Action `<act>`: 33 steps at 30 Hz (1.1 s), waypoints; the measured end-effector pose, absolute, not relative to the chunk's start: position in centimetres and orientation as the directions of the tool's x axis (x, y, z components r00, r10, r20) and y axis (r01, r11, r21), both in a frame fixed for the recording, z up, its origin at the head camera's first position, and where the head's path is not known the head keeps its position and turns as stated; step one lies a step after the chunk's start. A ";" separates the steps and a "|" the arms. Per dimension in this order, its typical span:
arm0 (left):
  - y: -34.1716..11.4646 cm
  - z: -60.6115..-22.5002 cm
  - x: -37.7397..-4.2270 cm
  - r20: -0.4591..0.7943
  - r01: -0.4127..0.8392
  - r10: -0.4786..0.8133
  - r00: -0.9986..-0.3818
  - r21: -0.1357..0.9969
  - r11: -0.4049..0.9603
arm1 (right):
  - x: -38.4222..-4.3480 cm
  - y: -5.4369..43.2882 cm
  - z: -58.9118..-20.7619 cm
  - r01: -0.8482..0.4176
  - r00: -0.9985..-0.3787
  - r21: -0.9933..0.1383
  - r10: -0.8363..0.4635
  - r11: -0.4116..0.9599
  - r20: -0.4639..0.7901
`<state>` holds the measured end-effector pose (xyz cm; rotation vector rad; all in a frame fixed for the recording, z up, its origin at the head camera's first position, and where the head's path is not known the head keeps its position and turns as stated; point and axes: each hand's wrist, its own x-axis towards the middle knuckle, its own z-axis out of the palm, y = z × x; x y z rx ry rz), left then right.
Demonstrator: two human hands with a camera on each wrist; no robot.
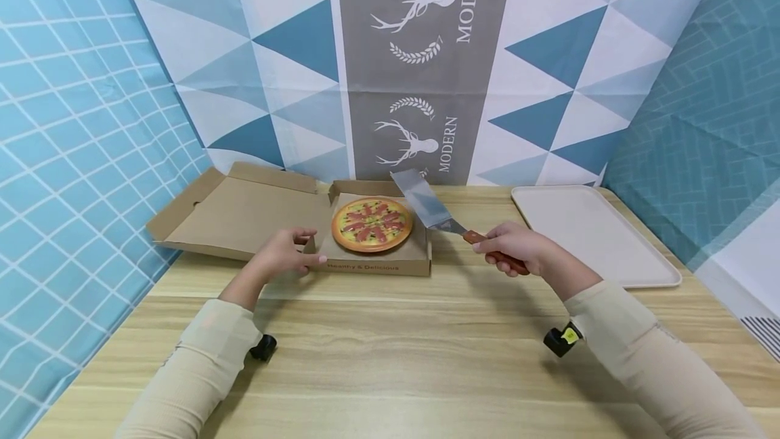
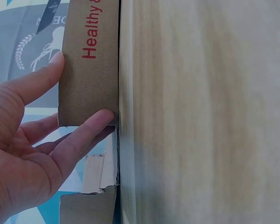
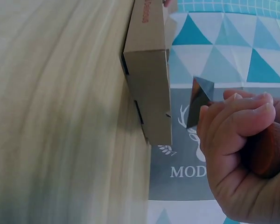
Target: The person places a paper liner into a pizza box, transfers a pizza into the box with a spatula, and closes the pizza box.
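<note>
A round pizza (image 1: 372, 224) with reddish strips on top lies in an open cardboard pizza box (image 1: 379, 267). At the box's front left corner is my left hand (image 1: 285, 252). In the left wrist view its thumb (image 2: 50, 70) touches the upper edge of the front wall, and the lower fingers lie against the corner. My right hand (image 1: 513, 248) grips the reddish-brown handle of a metal spatula (image 1: 426, 200). The blade is raised and tilted over the right side of the box, just beside the pizza. From the right wrist, the handle's end shows inside the curled fingers (image 3: 240, 112).
The box lid (image 1: 250, 212) lies folded back to the left, near the blue tiled wall covering. A pale rectangular tray (image 1: 588, 229) sits at the right rear of the wooden table (image 1: 390, 358). A patterned backdrop (image 1: 420, 66) stands close behind.
</note>
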<state>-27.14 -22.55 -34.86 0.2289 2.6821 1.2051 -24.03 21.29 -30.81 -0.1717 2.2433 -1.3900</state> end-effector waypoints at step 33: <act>-22.6 -35.0 -27.3 -0.101 0.078 0.241 -0.965 0.768 0.635 | -20.7 28.9 -32.9 0.351 -0.911 -0.905 -0.134 0.239 -0.389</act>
